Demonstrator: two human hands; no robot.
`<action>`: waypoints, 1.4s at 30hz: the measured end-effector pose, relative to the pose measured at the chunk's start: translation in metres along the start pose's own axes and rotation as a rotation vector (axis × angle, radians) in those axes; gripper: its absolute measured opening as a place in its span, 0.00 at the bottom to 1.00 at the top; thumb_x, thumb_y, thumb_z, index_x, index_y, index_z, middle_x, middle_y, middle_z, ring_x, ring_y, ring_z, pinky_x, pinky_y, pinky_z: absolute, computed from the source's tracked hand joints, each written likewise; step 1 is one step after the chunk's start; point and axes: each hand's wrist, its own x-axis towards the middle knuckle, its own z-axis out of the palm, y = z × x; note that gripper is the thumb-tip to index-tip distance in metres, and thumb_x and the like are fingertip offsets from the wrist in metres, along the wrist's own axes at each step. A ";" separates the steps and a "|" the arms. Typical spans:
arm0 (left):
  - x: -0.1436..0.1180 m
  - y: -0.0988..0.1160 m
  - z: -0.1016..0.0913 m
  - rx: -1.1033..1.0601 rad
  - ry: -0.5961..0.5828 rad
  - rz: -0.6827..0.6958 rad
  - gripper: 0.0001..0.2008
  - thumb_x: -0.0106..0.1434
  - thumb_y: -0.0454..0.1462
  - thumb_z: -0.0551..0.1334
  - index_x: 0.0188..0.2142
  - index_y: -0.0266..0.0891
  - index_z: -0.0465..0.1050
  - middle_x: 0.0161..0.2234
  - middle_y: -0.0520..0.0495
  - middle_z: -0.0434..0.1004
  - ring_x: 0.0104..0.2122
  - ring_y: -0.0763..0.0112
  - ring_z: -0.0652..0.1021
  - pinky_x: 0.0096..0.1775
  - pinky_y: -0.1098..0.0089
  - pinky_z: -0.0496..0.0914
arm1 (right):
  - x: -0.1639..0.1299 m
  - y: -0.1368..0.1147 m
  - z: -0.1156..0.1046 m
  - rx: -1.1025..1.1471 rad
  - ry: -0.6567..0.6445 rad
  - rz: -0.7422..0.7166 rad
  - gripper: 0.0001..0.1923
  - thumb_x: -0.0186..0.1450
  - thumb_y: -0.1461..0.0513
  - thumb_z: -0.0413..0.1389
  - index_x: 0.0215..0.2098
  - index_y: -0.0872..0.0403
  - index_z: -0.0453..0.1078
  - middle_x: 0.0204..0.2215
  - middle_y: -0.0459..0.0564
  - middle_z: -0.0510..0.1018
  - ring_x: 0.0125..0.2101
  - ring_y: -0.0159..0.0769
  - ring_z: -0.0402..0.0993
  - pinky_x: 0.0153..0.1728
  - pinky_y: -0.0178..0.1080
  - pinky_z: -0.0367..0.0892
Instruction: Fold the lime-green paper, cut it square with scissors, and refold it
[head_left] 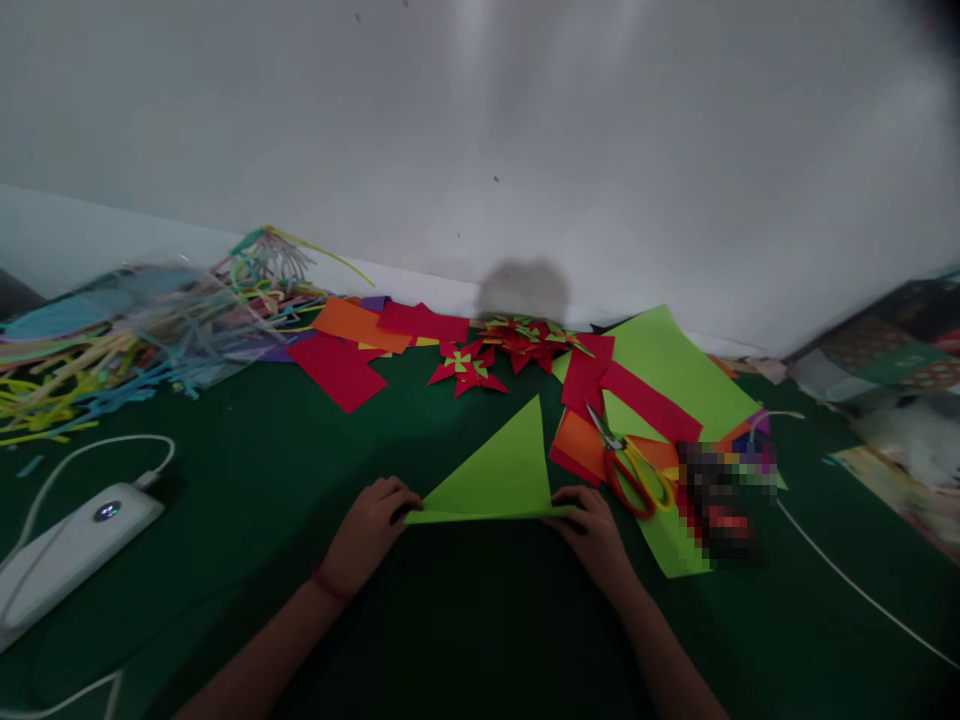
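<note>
A light green sheet of paper [499, 465] is folded into a triangle, its point away from me and a narrow folded strip along the near edge. My left hand [373, 530] pinches the strip's left end between thumb and fingers. At the right end, my right hand [592, 527] is closed on the paper in the same way. Beyond the paper lie red star-shaped paper cut-outs with green pieces on them [469, 368]. To the right, scissors with red and yellow handles [630, 475] rest on coloured paper, blades pointing away from me.
Red paper [337, 372] and orange paper [362, 325] lie back left, near a plastic bag of coloured strips [165, 320]. A white power bank [82, 560] with a cable sits at left. Green sheets [671, 365] and a blurred-out object [720, 505] are at right. A white wall [480, 130] stands behind.
</note>
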 end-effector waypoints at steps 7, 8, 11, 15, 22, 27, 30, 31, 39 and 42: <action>0.004 0.004 -0.004 0.008 0.047 -0.109 0.13 0.62 0.45 0.55 0.32 0.39 0.73 0.34 0.48 0.72 0.34 0.66 0.71 0.37 0.63 0.68 | 0.004 -0.006 0.001 -0.039 -0.008 0.135 0.10 0.61 0.54 0.55 0.29 0.51 0.73 0.39 0.52 0.71 0.40 0.42 0.67 0.40 0.48 0.66; 0.004 0.004 -0.003 0.016 0.053 -0.110 0.14 0.62 0.45 0.54 0.33 0.39 0.73 0.34 0.48 0.72 0.34 0.66 0.72 0.36 0.63 0.68 | 0.004 -0.008 0.001 -0.051 -0.004 0.157 0.11 0.61 0.54 0.55 0.29 0.51 0.73 0.38 0.52 0.71 0.40 0.42 0.67 0.40 0.48 0.66; 0.003 0.005 0.000 0.060 0.063 -0.115 0.15 0.63 0.47 0.53 0.33 0.39 0.73 0.34 0.48 0.72 0.34 0.65 0.72 0.35 0.62 0.68 | 0.005 -0.017 0.001 -0.101 0.028 0.221 0.13 0.61 0.53 0.53 0.28 0.52 0.73 0.37 0.53 0.70 0.39 0.43 0.67 0.39 0.50 0.66; 0.001 0.006 0.005 0.145 0.102 -0.105 0.16 0.63 0.46 0.52 0.33 0.39 0.72 0.33 0.47 0.72 0.33 0.65 0.72 0.35 0.63 0.68 | 0.006 -0.026 0.006 -0.189 0.095 0.265 0.14 0.63 0.52 0.50 0.28 0.52 0.72 0.35 0.54 0.70 0.38 0.44 0.67 0.40 0.53 0.64; 0.000 0.031 0.012 0.346 0.190 -0.174 0.13 0.64 0.40 0.51 0.40 0.34 0.70 0.40 0.40 0.71 0.40 0.57 0.73 0.40 0.53 0.68 | 0.009 -0.033 0.011 -0.232 0.065 0.313 0.12 0.63 0.54 0.50 0.28 0.52 0.69 0.33 0.53 0.70 0.36 0.42 0.67 0.40 0.51 0.64; 0.017 0.075 0.033 0.398 0.098 0.244 0.21 0.66 0.32 0.46 0.58 0.41 0.55 0.62 0.44 0.51 0.60 0.61 0.56 0.56 0.54 0.57 | 0.011 -0.031 0.011 -0.267 0.021 0.308 0.12 0.63 0.54 0.51 0.27 0.52 0.69 0.32 0.52 0.70 0.35 0.42 0.68 0.39 0.50 0.63; 0.033 0.083 0.048 0.410 0.014 0.330 0.22 0.67 0.38 0.47 0.61 0.44 0.49 0.64 0.46 0.46 0.62 0.61 0.52 0.58 0.53 0.53 | 0.012 -0.028 0.011 -0.267 0.023 0.297 0.12 0.63 0.54 0.50 0.27 0.52 0.69 0.31 0.52 0.71 0.35 0.43 0.68 0.39 0.50 0.63; 0.037 0.082 0.052 0.417 0.005 0.326 0.23 0.67 0.40 0.46 0.61 0.45 0.49 0.64 0.46 0.46 0.62 0.61 0.52 0.58 0.52 0.53 | 0.012 -0.027 0.011 -0.265 0.025 0.295 0.13 0.63 0.54 0.50 0.27 0.52 0.69 0.31 0.52 0.71 0.34 0.43 0.68 0.38 0.50 0.63; 0.047 0.061 0.068 0.430 0.022 0.246 0.22 0.68 0.40 0.45 0.61 0.45 0.51 0.63 0.46 0.47 0.62 0.61 0.52 0.57 0.53 0.53 | 0.012 -0.028 0.014 -0.283 0.018 0.313 0.13 0.64 0.54 0.47 0.27 0.51 0.66 0.29 0.51 0.70 0.33 0.42 0.68 0.40 0.51 0.62; 0.046 0.062 0.068 0.420 0.044 0.243 0.22 0.67 0.40 0.45 0.61 0.45 0.51 0.63 0.46 0.47 0.62 0.60 0.51 0.57 0.52 0.54 | 0.013 -0.030 0.014 -0.303 0.028 0.308 0.14 0.64 0.53 0.46 0.27 0.51 0.65 0.29 0.51 0.70 0.32 0.41 0.68 0.40 0.50 0.62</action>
